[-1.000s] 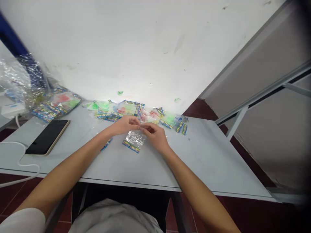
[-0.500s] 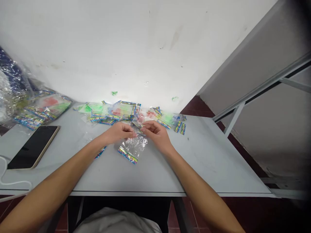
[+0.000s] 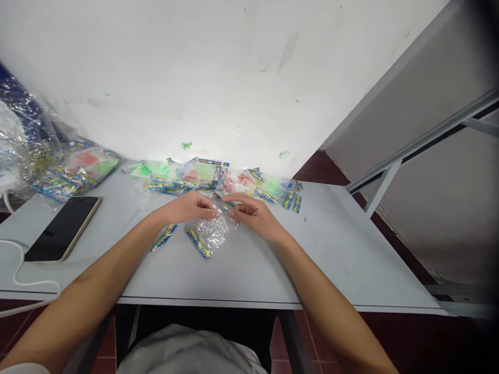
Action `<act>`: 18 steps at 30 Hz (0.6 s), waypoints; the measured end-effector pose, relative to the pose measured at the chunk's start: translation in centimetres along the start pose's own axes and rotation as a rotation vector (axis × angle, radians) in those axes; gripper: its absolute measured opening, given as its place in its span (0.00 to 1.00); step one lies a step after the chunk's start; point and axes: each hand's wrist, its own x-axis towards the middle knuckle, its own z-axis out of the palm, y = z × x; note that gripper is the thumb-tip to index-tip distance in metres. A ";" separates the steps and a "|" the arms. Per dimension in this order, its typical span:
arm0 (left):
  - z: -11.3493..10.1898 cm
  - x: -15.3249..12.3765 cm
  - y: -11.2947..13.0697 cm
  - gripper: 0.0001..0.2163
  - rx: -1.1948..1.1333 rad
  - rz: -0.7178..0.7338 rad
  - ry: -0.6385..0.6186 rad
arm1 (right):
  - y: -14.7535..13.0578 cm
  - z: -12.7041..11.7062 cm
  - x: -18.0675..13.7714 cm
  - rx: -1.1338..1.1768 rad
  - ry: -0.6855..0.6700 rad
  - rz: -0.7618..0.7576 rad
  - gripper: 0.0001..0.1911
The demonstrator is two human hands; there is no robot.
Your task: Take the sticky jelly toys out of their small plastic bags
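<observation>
A clear plastic bag [image 3: 213, 233] with a colourful printed strip at its lower left end hangs between my hands, just above the table. My left hand [image 3: 194, 206] pinches its upper edge between thumb and fingers. My right hand [image 3: 249, 212] pinches the bag's other side, its fingers curled and partly hiding the opening. Behind my fingers lies a row of similar bags [image 3: 198, 174] holding red and green contents too blurred to name. Below my left wrist, another printed strip [image 3: 164, 237] rests on the table.
On the left of the grey table [image 3: 351, 254] lies a phone [image 3: 62, 228], with a white cable [image 3: 35, 282] near it. More filled bags [image 3: 78, 169] are heaped at the far left beside crinkled plastic wrap [image 3: 23, 124]. A white wall [image 3: 187, 67] rises behind the table.
The bag has tilted and bunched up, its printed strip swinging a little to the left. My hands stay close together on it. The whole view has shifted slightly.
</observation>
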 end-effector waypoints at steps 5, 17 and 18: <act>0.0 0.0 0.2 0.14 0.006 0.010 -0.010 | -0.2 -0.2 -0.2 -0.059 -0.052 -0.010 0.17; -0.4 0.0 -0.5 0.13 -0.028 -0.025 -0.015 | -0.4 0.0 0.0 0.008 -0.002 0.065 0.10; -0.4 0.0 -0.5 0.13 -0.031 -0.029 -0.015 | -0.4 -0.1 0.0 0.000 -0.023 0.090 0.10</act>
